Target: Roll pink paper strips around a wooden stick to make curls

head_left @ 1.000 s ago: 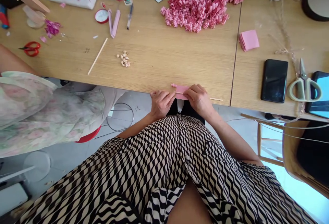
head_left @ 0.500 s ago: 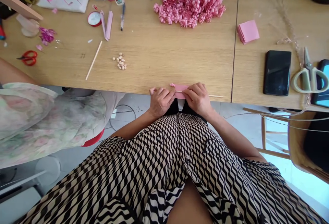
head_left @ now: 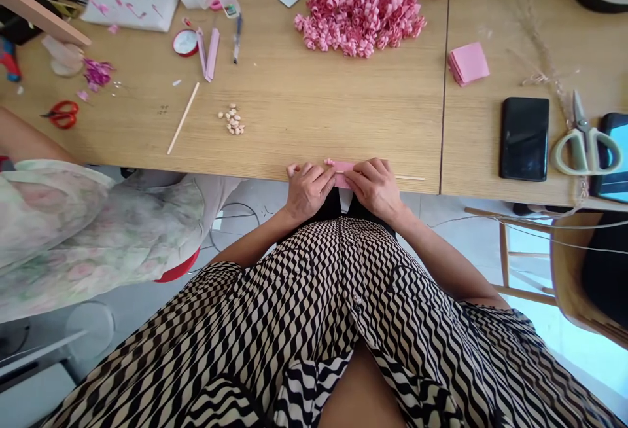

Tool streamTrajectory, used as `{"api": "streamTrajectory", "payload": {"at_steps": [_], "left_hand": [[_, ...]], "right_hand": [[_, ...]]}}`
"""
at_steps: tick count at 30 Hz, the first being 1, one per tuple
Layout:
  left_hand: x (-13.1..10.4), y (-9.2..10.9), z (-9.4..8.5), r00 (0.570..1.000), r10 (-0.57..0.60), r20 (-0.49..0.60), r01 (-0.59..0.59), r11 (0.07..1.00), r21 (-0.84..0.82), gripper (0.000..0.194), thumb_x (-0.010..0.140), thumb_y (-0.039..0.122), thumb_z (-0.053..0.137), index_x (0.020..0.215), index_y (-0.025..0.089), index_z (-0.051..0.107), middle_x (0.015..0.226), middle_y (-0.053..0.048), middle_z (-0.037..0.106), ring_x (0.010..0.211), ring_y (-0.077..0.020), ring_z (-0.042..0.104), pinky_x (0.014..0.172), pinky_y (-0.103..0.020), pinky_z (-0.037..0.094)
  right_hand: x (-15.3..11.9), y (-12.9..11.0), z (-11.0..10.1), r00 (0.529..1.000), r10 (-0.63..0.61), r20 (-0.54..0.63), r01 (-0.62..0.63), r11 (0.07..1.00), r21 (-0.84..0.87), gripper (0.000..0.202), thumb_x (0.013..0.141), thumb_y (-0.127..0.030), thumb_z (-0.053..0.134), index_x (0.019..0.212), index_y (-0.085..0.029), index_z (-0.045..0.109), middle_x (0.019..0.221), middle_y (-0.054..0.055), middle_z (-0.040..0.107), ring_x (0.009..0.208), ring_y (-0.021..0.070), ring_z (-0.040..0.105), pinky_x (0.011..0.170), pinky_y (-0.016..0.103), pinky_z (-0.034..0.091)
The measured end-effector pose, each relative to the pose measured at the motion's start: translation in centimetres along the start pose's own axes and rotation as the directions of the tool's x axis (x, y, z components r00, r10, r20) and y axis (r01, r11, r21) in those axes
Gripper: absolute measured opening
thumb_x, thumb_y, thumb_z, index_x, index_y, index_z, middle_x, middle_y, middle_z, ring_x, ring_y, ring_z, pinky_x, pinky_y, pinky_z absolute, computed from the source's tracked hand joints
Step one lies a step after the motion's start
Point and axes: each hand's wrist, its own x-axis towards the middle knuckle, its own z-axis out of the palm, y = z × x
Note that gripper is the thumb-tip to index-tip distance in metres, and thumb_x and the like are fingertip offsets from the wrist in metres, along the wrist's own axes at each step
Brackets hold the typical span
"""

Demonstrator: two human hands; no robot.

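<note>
Since a second ago my right hand (head_left: 377, 186) has come in closer to my left hand (head_left: 308, 192), and less of the pink paper (head_left: 342, 180) shows between them. The paper is at the near edge of the table (head_left: 275, 88), its lower part past that edge. Both hands are nearly closed, fingers bent, pinching the paper with thumb and fingertips. A small pink curl (head_left: 329, 162) sits at its upper left corner. A thin stick (head_left: 411, 178) crosses the paper and pokes out beyond my right hand along the near edge, ending short of the seam (head_left: 444, 88); I cannot tell how my covered fingers press it. Left of my hands, back from the near edge, are some small pale pieces (head_left: 234, 120) and a thicker stick (head_left: 183, 118). A heap of pink curls (head_left: 366, 9) lies towards the far edge.
</note>
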Motion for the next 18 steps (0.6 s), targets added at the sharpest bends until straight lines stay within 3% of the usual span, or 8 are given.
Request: {"api": "streamTrajectory", "payload": {"at_steps": [9, 18], "left_hand": [[-1.0, 0.0, 0.2, 0.997, -0.056, -0.058, 0.053, 0.997, -0.058, 0.031, 0.100, 0.034, 0.044, 0.116, 0.022, 0.068, 0.089, -0.005, 0.070, 0.088, -0.0182, 0.060, 0.083, -0.039, 0.028], [-1.0, 0.5, -0.1, 0.999, 0.041, -0.019, -0.041, 0.998, 0.039, 0.030, 0.100, 0.032, 0.044, 0.116, 0.020, 0.067, 0.086, -0.005, 0.072, 0.089, -0.0191, 0.061, 0.082, -0.039, 0.025]], "right_hand": [[0.3, 0.0, 0.2, 0.998, -0.009, -0.055, 0.008, 1.000, -0.009, 0.022, 0.097, -0.028, 0.047, 0.098, -0.022, 0.068, 0.093, 0.003, 0.068, 0.087, 0.0188, 0.048, 0.080, 0.035, 0.034], [0.2, 0.0, 0.2, 1.000, 0.026, -0.016, -0.025, 0.997, 0.071, 0.021, 0.096, -0.027, 0.047, 0.100, -0.023, 0.068, 0.094, 0.005, 0.065, 0.089, 0.0196, 0.047, 0.082, 0.036, 0.034]]}}
